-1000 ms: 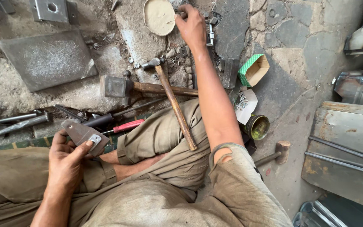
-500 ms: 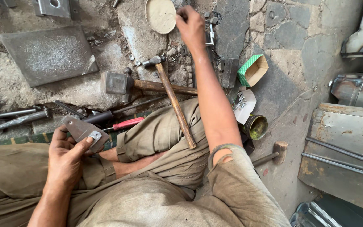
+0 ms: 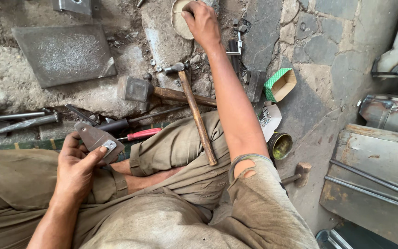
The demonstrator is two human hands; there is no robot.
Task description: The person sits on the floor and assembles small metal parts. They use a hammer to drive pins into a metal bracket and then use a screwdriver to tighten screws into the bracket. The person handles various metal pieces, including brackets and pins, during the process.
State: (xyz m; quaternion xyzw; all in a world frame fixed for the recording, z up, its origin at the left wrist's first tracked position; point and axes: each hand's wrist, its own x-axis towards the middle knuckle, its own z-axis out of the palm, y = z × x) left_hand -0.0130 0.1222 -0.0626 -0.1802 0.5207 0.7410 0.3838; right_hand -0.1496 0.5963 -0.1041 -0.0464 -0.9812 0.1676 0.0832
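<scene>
While left hand (image 3: 77,168) grips metal piece (image 3: 98,140), right hand (image 3: 202,20) half-hides pale disc (image 3: 179,20); grip unclear.

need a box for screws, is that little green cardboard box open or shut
Open. The green box lies tipped on its side on the stone floor, and its bare brown inside shows.

Dusty khaki clothing is worn: trousers (image 3: 176,152) rolled at the cuff and a shirt whose short right sleeve (image 3: 263,193) is frayed and torn, with forearms left bare.
</scene>
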